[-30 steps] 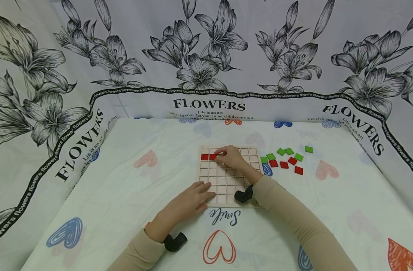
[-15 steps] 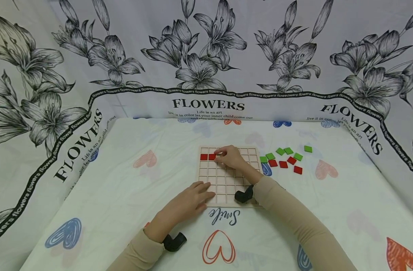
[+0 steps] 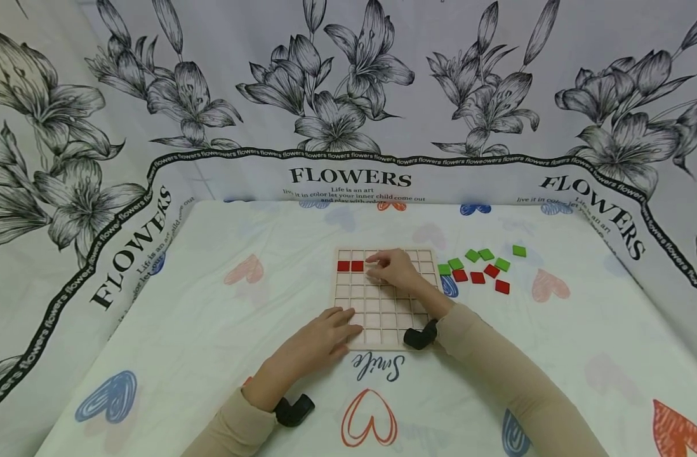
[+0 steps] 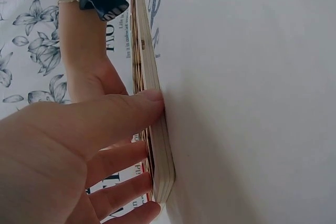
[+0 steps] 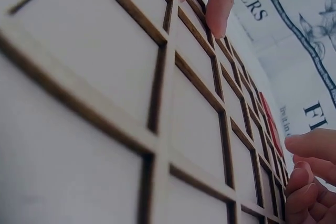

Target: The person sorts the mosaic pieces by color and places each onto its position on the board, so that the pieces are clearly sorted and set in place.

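Observation:
A square wooden grid board (image 3: 388, 320) lies on the cloth in the head view. Side by side in its second row from the far edge, at the left, sit two red square tiles, one red tile (image 3: 343, 266) outermost and another red tile (image 3: 357, 266) beside it. My left hand (image 3: 317, 336) rests at the board's near left corner. In the left wrist view its thumb (image 4: 115, 111) touches the board's edge (image 4: 157, 145), and its other fingers lie extended over the top. Just right of the red tiles hovers my right hand (image 3: 398, 270), fingers loosely bent, with nothing seen between them.
Right of the board lie several loose green tiles (image 3: 471, 255) and several loose red tiles (image 3: 477, 277). Black devices are strapped on the left wrist (image 3: 294, 409) and the right wrist (image 3: 420, 336). A flower-printed curtain (image 3: 351, 174) stands behind the table.
My right hand has let go of the second red tile and moved slightly right of it. That tile stays in its cell. The left hand stays in place.

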A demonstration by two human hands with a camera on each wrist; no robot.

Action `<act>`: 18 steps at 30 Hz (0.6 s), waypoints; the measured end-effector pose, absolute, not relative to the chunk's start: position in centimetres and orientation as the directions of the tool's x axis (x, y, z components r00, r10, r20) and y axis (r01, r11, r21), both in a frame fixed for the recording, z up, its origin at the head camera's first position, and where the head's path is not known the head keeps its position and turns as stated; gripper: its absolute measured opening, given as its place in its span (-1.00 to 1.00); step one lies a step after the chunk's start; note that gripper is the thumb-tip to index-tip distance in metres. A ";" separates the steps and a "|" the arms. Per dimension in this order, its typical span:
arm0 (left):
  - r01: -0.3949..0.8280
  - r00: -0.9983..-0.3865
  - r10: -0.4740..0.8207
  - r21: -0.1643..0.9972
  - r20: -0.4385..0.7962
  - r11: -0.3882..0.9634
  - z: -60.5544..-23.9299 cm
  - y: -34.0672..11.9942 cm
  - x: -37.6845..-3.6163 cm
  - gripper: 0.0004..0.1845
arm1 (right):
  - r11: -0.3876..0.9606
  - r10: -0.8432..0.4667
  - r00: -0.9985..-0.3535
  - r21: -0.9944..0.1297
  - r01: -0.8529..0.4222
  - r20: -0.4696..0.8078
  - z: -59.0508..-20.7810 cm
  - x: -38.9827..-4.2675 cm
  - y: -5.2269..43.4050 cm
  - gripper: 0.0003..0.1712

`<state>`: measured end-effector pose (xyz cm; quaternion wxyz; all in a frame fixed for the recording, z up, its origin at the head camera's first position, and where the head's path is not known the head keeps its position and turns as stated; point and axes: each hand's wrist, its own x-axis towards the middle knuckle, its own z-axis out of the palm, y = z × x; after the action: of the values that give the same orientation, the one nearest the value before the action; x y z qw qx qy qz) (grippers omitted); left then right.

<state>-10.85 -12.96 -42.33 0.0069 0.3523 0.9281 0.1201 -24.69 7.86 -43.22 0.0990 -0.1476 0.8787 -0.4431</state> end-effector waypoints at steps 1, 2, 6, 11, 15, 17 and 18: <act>0.652 -0.752 0.656 0.228 0.071 0.723 -42.4 -13.0 -10.9 -0.62 | 0.558 -0.346 -0.937 -0.812 -0.169 -0.043 -43.2 -24.6 8.0 -0.67; 0.652 -0.752 0.656 0.228 0.071 0.723 -42.3 -13.0 -10.9 -0.62 | 0.556 -0.347 -0.937 -0.814 -0.168 -0.044 -43.2 -24.6 8.2 -0.67; 0.650 -0.754 0.652 0.229 0.079 0.724 -42.4 -13.0 -10.8 -0.62 | 0.556 -0.342 -0.939 -0.813 -0.172 -0.035 -43.5 -24.4 8.6 -0.68; 0.647 -0.757 0.648 0.231 0.084 0.727 -42.5 -13.0 -10.8 -0.63 | 0.539 -0.350 -0.937 -0.821 -0.187 -0.016 -43.5 -24.2 9.0 -0.67; 0.645 -0.759 0.646 0.240 0.084 0.726 -42.6 -13.0 -10.8 -0.63 | 0.512 -0.354 -0.935 -0.838 -0.188 -0.007 -43.4 -23.8 9.3 -0.67; 0.644 -0.759 0.646 0.240 0.085 0.726 -42.6 -13.0 -10.8 -0.63 | 0.509 -0.353 -0.935 -0.841 -0.185 -0.008 -43.3 -23.6 9.5 -0.67; 0.643 -0.760 0.645 0.242 0.083 0.727 -42.6 -13.0 -10.8 -0.63 | 0.508 -0.350 -0.937 -0.843 -0.180 -0.011 -43.3 -23.5 9.6 -0.67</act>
<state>-10.78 -12.97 -42.55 0.0033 0.3465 0.9292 0.1290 -23.54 9.59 -43.29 0.0902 -0.1535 0.8635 -0.4718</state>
